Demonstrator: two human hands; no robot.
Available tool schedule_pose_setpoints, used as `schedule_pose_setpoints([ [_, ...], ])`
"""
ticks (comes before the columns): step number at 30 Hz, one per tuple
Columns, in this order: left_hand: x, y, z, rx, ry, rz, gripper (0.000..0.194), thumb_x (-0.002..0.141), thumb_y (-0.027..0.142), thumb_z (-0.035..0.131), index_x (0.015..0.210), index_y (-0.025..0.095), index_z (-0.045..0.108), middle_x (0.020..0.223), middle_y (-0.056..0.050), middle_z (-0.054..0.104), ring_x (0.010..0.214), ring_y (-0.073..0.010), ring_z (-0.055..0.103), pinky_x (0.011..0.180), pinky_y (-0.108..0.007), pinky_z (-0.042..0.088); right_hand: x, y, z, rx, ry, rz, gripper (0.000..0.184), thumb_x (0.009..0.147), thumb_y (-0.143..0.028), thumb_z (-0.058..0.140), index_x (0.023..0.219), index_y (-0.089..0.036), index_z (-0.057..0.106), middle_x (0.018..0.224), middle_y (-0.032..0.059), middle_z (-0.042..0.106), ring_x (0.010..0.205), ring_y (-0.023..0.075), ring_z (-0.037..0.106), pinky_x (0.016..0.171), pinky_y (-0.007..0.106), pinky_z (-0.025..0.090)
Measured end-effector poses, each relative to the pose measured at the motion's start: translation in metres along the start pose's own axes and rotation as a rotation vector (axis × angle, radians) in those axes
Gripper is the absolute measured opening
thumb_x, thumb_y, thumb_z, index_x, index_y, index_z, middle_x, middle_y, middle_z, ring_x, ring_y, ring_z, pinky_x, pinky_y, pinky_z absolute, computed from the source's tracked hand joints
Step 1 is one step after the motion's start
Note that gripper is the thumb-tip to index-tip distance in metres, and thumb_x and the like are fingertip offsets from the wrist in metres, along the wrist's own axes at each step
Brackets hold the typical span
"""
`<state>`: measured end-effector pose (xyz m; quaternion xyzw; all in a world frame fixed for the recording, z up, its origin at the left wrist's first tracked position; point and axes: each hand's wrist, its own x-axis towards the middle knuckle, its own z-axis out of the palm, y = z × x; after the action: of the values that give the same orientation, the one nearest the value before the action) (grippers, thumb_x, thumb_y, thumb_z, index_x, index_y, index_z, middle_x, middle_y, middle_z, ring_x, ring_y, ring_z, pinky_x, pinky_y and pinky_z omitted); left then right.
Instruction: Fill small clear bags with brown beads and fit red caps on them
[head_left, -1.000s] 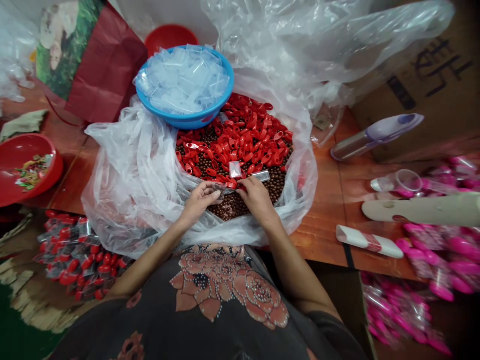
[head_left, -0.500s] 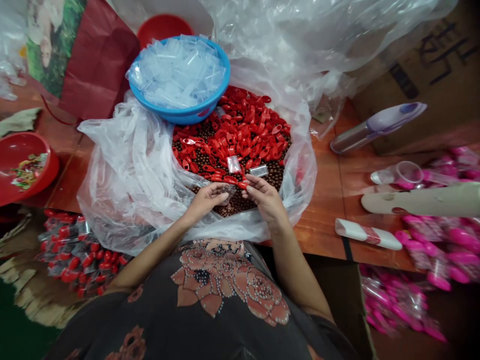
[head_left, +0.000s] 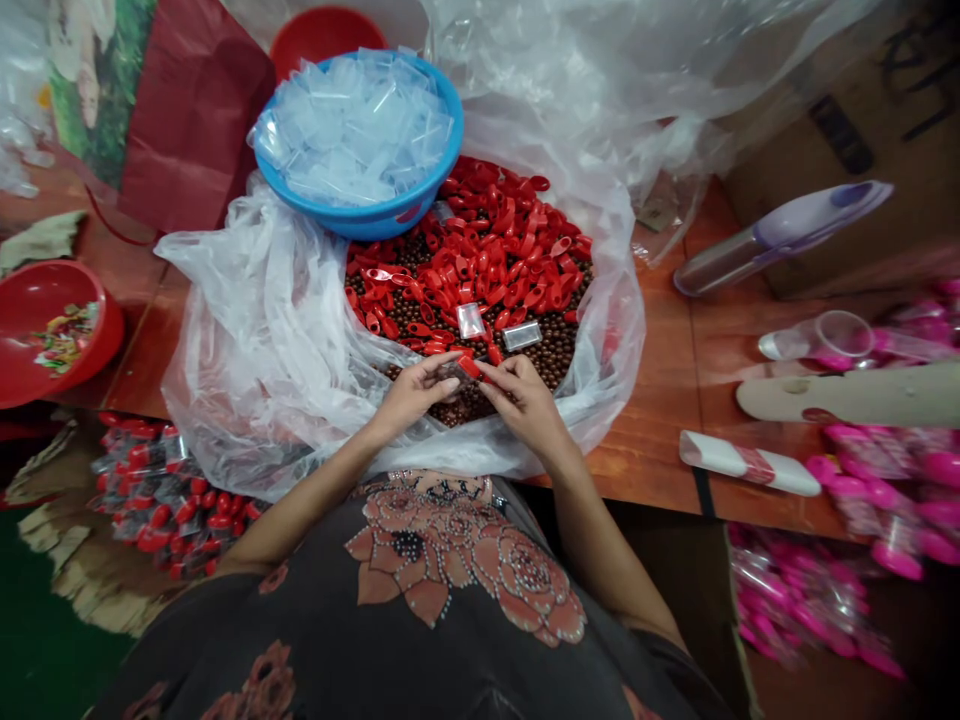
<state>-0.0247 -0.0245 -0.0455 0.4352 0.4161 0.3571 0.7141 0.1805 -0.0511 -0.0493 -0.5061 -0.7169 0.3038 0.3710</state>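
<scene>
Over an open plastic bag (head_left: 592, 380), both hands meet at chest height. My left hand (head_left: 409, 400) is closed on a small clear plastic case, mostly hidden by the fingers. A red plastic cap (head_left: 470, 367) is at the case's right end, pinched by the fingertips of my right hand (head_left: 529, 402). Whether the cap is fully seated on the case I cannot tell. Just beyond the hands lie many brown beads (head_left: 555, 345) and a heap of loose red caps (head_left: 480, 250). Two clear cases, one at left (head_left: 471, 321) and one at right (head_left: 522, 335), rest on them.
A blue basin (head_left: 360, 215) full of clear cases overlaps the bag's back left. A red bowl (head_left: 105, 335) stands at far left, above red-capped pieces (head_left: 176, 510). At right are a purple-topped bottle (head_left: 780, 240), a white tube (head_left: 750, 463) and pink-capped pieces (head_left: 862, 470).
My right hand has brought the red cap left against the clear case; before, a small gap lay between the hands. The view has shifted slightly.
</scene>
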Motion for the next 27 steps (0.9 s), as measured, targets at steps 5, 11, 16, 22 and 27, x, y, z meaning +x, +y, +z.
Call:
schedule_pose_setpoints([
  [5, 0.000, 0.000, 0.006, 0.022, -0.018, 0.012, 0.047, 0.079, 0.027, 0.071, 0.125, 0.028, 0.066, 0.105, -0.005, 0.066, 0.091, -0.0170, 0.061, 0.080, -0.034, 0.059, -0.004, -0.005, -0.001, -0.218, -0.004, -0.162, 0.048, 0.095, -0.014, 0.045, 0.137, -0.035, 0.053, 0.104, 0.0075, 0.058, 0.095, 0.0215, 0.056, 0.083, 0.041, 0.051],
  [11, 0.000, 0.000, 0.008, -0.018, -0.016, 0.049, 0.039, 0.082, 0.029, 0.070, 0.120, 0.027, 0.065, 0.111, -0.007, 0.063, 0.094, -0.0193, 0.062, 0.072, -0.031, 0.061, -0.006, -0.010, 0.003, -0.114, 0.011, -0.106, 0.040, 0.094, -0.017, 0.049, 0.129, -0.032, 0.060, 0.104, 0.0070, 0.063, 0.095, 0.0214, 0.059, 0.084, 0.043, 0.051],
  [16, -0.001, -0.001, 0.008, -0.055, -0.050, 0.027, 0.038, 0.084, 0.030, 0.068, 0.120, 0.026, 0.059, 0.104, -0.007, 0.063, 0.087, -0.0180, 0.064, 0.068, -0.030, 0.060, -0.003, -0.012, 0.010, 0.445, 0.211, 0.284, 0.036, 0.081, -0.029, 0.071, 0.117, -0.030, 0.062, 0.099, 0.0011, 0.069, 0.090, 0.0171, 0.066, 0.081, 0.035, 0.056],
  [22, -0.007, -0.005, 0.021, 0.010, -0.066, 0.035, 0.036, 0.083, 0.029, 0.067, 0.117, 0.024, 0.058, 0.113, -0.009, 0.062, 0.099, -0.0209, 0.061, 0.069, -0.028, 0.057, -0.004, -0.020, 0.019, 0.387, 0.198, 0.332, 0.031, 0.090, -0.036, 0.059, 0.121, -0.033, 0.065, 0.113, 0.0023, 0.071, 0.100, 0.0204, 0.065, 0.090, 0.043, 0.054],
  [27, -0.010, -0.001, 0.025, 0.042, 0.049, 0.084, 0.058, 0.080, 0.025, 0.071, 0.132, 0.026, 0.046, 0.096, -0.004, 0.062, 0.088, -0.0156, 0.061, 0.080, -0.030, 0.053, -0.007, -0.016, 0.017, -0.053, -0.026, 0.052, 0.067, 0.085, -0.035, 0.068, 0.146, -0.036, 0.041, 0.133, 0.0068, 0.062, 0.114, 0.0304, 0.058, 0.097, 0.055, 0.048],
])
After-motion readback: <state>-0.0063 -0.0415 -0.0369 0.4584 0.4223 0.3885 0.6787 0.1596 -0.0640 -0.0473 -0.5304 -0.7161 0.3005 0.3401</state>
